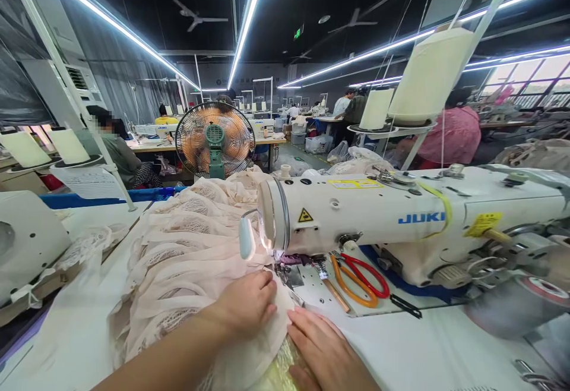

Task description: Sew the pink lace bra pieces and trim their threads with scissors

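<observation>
A pile of pale pink lace fabric (187, 248) lies on the white sewing table (423, 349), running up to the needle area (285, 269) of a white JUKI sewing machine (401, 216). My left hand (247, 302) rests on the fabric just left of the presser foot, fingers curled and pressing down. Beside it, my right hand (323, 349) lies flat on the fabric's near edge, in front of the needle. Neither hand grips anything.
Orange and red scissors (358, 281) lie on the machine bed under its arm. Thread cones (430, 76) stand behind the machine. A green fan (215, 140) faces me from the far side. Another machine (27, 242) sits at left. Other workers sit at distant tables.
</observation>
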{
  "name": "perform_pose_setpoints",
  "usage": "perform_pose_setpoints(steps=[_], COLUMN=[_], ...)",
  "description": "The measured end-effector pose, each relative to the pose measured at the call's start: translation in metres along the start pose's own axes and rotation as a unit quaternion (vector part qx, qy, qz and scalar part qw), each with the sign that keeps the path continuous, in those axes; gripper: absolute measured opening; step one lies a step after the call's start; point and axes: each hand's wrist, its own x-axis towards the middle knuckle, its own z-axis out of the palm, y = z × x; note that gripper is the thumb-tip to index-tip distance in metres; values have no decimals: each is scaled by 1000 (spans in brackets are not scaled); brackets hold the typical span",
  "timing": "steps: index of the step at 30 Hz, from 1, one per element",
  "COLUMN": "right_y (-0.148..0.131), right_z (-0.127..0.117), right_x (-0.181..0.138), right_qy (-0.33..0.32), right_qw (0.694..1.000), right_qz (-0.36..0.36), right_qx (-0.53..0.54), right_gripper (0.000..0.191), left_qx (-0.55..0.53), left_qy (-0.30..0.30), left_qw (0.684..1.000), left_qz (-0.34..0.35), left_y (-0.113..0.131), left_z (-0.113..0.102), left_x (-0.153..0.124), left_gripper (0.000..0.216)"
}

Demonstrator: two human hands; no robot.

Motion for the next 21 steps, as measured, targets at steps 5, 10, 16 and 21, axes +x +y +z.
perform_pose_setpoints(steps=[5, 10, 16, 21], right_y=[0, 1, 1, 0], right_z=[-8, -12, -9, -3], right_x=[8, 14, 12, 14], right_qy=[-7, -21, -57, -97], right_qw=[999, 999, 998, 992], right_qz=[-20, -27, -18, 36], right_qx=[-32, -30, 2, 70], right_gripper=[33, 33, 36, 46], left_qx=[5, 12, 18, 21], left_qy=[6, 9, 15, 29], left_qw=[1000, 1000, 999, 999], left_qz=[7, 15, 26, 36], left_y=[-4, -6, -10, -16], left_z=[1, 2, 3, -6], left_x=[3, 5, 7, 12], left_gripper=[41, 40, 37, 29])
